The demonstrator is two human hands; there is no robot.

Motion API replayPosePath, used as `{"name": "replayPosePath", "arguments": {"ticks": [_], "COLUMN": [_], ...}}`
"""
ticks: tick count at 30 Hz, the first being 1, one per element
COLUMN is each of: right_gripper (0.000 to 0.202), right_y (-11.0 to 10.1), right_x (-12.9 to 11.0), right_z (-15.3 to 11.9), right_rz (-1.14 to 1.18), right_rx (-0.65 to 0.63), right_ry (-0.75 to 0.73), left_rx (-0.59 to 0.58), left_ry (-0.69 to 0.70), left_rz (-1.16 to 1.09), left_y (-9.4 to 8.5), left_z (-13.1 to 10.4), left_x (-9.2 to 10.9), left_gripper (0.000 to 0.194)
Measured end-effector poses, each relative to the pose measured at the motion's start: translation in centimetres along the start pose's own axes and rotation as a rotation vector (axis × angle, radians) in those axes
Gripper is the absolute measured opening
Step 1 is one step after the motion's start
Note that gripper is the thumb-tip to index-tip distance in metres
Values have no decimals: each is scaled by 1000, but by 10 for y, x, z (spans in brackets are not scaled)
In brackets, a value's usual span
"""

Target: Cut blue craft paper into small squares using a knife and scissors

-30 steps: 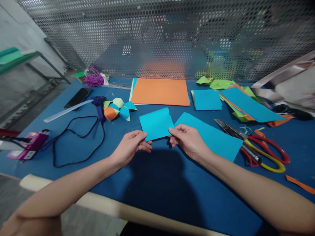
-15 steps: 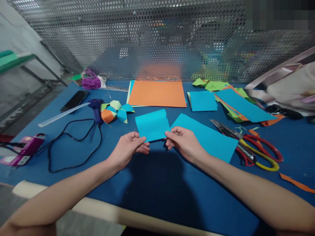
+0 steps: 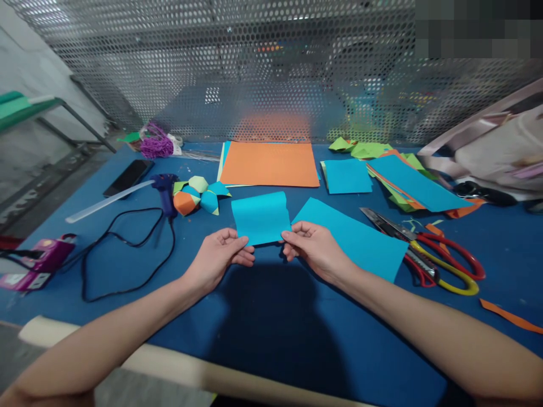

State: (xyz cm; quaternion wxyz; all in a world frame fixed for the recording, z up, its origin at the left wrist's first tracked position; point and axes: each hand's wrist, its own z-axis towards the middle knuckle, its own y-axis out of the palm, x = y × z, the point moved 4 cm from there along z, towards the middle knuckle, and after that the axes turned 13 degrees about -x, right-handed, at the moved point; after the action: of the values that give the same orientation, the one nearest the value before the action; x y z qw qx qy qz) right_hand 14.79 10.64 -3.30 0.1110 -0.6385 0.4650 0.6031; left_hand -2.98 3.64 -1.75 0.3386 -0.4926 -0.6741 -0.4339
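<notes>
Between my hands, a small piece of blue paper (image 3: 262, 217) is held a little above the table, its far edge curling over. My left hand (image 3: 220, 251) pinches its near left corner between thumb and fingers. At the near right corner, my right hand (image 3: 311, 246) has the same kind of pinch. A larger blue sheet (image 3: 360, 240) lies on the table, partly behind my right hand and wrist. Scissors with red and yellow handles (image 3: 449, 263) rest to the right of that sheet, over a utility knife (image 3: 424, 265).
An orange paper stack (image 3: 269, 164) and blue squares (image 3: 348, 176) lie farther back, with coloured strips (image 3: 418, 181) to the right. Leftward are folded paper pieces (image 3: 199, 195), a glue gun (image 3: 165, 192) with a looping cord, a phone (image 3: 128, 178) and purple string (image 3: 156, 144).
Both hands keep their pinch on the small blue paper, whose far edge curls slightly more. The whole view has shifted a little.
</notes>
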Motion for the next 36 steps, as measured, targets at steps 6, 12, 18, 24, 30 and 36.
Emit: {"name": "replayPosePath", "arguments": {"ticks": [6,12,18,24,30,36], "right_gripper": [32,31,31,29,21,22], "right_y": [-1,-2,1,13,22,27], "right_x": [-3,-4,-2,6,15,17], "right_z": [2,1,-1,-7,-18,-26], "right_rz": [72,34,-14,38,102,130], "right_rx": [-48,-76,-62,-47,-34,-16], "right_ry": [72,120,153,248,356,474], "left_rx": [11,11,10,-8,-79,-100], "left_ry": [-6,-1,-4,-6,55,289], "left_rz": [12,13,45,187,580,1278], "left_y": [-4,-6,-9,-17,-17,-7], "left_z": [2,2,2,6,3,-1], "left_x": [1,2,6,12,13,19], "left_gripper": [26,27,23,29,29,11]}}
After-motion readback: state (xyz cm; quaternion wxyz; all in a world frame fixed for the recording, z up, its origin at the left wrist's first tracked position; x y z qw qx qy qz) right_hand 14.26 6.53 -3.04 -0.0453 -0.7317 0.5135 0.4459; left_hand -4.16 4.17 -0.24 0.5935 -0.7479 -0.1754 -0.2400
